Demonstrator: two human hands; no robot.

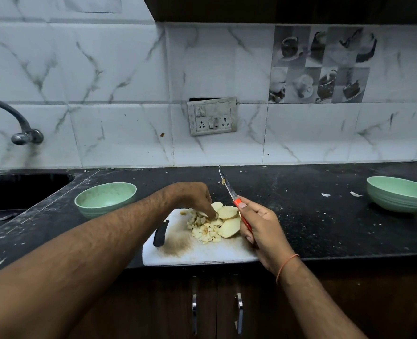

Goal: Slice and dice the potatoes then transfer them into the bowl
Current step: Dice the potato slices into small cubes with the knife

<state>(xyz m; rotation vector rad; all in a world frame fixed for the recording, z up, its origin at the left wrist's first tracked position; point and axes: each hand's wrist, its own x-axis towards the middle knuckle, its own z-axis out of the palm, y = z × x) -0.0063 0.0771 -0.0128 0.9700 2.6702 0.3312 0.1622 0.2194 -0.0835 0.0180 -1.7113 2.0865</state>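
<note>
Head view: both bowls potato-free.

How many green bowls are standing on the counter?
2. One green bowl is left of the cutting board, near the sink; the other bowl is at the far right edge.

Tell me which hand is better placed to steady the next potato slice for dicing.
Left. The left hand already has its fingertips down among the potato slices and diced pieces on the cutting board, while the right hand grips the knife, blade raised off the board.
</note>
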